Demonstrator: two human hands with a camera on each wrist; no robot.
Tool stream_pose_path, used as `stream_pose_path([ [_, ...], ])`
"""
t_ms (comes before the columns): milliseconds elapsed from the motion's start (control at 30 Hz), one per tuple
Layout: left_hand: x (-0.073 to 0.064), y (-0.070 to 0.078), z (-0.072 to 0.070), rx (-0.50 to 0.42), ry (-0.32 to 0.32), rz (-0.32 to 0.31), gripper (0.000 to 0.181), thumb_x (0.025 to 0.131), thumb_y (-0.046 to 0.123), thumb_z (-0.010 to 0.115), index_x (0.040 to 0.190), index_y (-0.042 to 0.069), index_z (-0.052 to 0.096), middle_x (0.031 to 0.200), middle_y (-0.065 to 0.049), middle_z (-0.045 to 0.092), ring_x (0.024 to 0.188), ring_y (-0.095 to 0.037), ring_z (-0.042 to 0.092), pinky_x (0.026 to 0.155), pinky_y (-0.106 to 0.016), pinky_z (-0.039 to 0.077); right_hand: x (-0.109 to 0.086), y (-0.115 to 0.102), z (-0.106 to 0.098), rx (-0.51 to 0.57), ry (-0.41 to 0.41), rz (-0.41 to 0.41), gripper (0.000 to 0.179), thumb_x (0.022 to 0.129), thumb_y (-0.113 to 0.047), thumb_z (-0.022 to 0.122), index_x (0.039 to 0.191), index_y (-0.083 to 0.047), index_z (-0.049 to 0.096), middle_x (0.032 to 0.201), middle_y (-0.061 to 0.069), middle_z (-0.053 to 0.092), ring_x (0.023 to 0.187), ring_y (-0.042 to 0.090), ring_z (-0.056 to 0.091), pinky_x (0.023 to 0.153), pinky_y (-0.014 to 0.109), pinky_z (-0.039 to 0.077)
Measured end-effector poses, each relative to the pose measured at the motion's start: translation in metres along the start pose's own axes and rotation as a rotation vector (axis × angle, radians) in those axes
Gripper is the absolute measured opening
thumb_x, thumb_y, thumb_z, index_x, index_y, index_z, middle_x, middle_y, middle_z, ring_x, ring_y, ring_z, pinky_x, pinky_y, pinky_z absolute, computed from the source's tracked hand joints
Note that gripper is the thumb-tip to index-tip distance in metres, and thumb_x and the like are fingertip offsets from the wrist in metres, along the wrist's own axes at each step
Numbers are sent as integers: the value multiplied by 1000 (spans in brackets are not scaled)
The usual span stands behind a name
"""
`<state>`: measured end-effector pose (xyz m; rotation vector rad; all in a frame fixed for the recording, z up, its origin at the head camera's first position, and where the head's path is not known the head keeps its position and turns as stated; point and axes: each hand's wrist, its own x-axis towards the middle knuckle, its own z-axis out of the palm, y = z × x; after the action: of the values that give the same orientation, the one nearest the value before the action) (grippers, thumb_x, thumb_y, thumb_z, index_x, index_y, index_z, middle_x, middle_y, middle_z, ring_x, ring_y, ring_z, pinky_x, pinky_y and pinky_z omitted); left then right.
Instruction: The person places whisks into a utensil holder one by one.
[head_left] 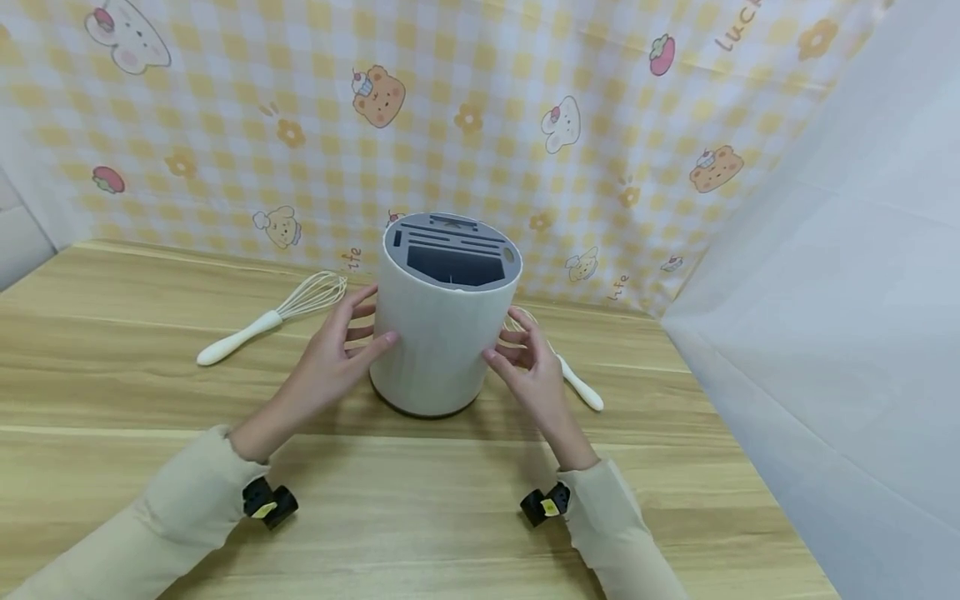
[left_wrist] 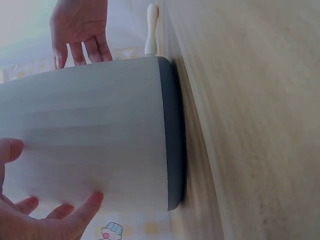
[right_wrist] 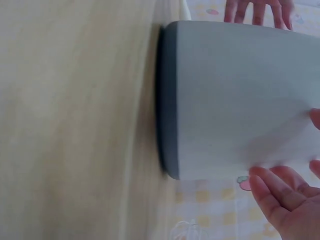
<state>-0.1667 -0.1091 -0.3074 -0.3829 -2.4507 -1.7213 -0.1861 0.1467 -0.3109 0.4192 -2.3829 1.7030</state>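
A white oval knife block (head_left: 438,342) with a dark base stands upright on the wooden table. Its grey slotted top (head_left: 454,250) has narrow slits and one large opening, with no knives in it. My left hand (head_left: 339,333) holds its left side, thumb on the front and spread fingers along the flank. On the opposite side my right hand (head_left: 532,362) holds it the same way, fingers bent and thumb at the front edge. In the left wrist view, fingertips (left_wrist: 95,199) lie against the white wall. The right wrist view has the right fingertips (right_wrist: 257,172) along the block's side.
A whisk (head_left: 240,337) with a white handle lies left of the block. Another whisk (head_left: 581,387) lies to the right, partly hidden behind the right hand. A yellow checked cloth (head_left: 465,158) hangs along the table's back edge, and a white sheet (head_left: 810,333) borders the right.
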Motion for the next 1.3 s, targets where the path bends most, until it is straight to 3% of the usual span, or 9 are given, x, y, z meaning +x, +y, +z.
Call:
stream_pose_path([
  [200, -4, 6, -1, -11, -12, -13, 67, 92, 36, 56, 147, 23, 19, 146, -20, 31, 124, -44, 43, 98, -57, 41, 1, -8, -9, -33, -60, 25, 57, 85, -10, 67, 136, -17, 42, 110, 18, 60, 95, 31, 65, 81, 33, 55],
  [467, -6, 13, -5, 19, -31, -62, 70, 91, 40, 57, 145, 18, 19, 142, -23, 33, 122, -44, 46, 95, -55, 45, 2, -18, -19, -93, -165, 101, 63, 85, -18, 67, 139, -22, 36, 112, 13, 56, 99, 25, 65, 86, 36, 53],
  [733, -7, 23, -13, 67, -93, -104, 74, 88, 39, 62, 142, 13, 20, 133, -24, 41, 118, -44, 50, 91, -53, 48, 1, -27, -27, -106, -259, 104, 69, 84, -10, 68, 140, -14, 30, 109, 18, 53, 99, 28, 65, 88, 38, 53],
  [1100, -10, 36, -16, 112, -191, -82, 72, 90, 30, 61, 139, 3, 16, 131, -29, 37, 116, -46, 49, 87, -52, 51, -2, -35, -37, -164, -357, 87, 71, 85, -13, 67, 142, -11, 24, 108, 18, 52, 93, 25, 64, 84, 35, 53],
  [1300, -12, 37, -18, 115, -214, -85, 71, 91, 31, 59, 139, 2, 14, 133, -30, 35, 118, -47, 47, 87, -52, 51, -3, -38, -38, -181, -386, 77, 72, 86, -14, 67, 143, -11, 23, 109, 18, 51, 93, 26, 64, 83, 36, 54],
])
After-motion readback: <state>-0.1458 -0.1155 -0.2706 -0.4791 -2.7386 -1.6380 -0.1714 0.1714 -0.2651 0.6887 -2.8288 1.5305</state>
